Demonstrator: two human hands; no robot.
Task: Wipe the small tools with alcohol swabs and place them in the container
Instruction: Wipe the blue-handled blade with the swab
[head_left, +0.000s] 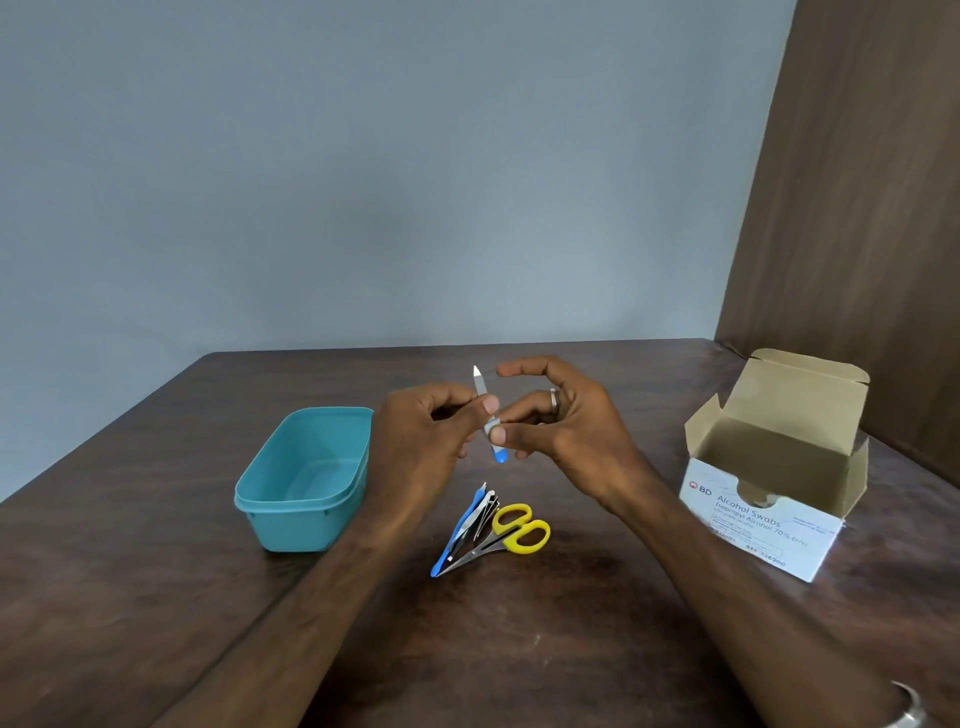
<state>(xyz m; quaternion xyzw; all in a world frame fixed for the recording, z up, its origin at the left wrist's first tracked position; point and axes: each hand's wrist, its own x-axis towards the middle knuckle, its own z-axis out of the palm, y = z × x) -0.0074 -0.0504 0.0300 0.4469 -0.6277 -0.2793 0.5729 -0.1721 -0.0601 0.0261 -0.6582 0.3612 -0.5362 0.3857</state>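
Both hands pinch 1 blue-handled file (488, 415), left hand (421, 436) at the blade, right hand (566, 426) lower down. The teal container (306, 519) looks empty, and the scissors (511, 532) and other tools (467, 525) wait on the counter (519, 649), so nearly everything remains.

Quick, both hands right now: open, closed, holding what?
Left hand: pinching the nail file at mid-shaft.
Right hand: fingers pinching the same file's lower part; a swab can't be made out.

Glossy plastic container (306, 483), wood-grain table (571, 623).
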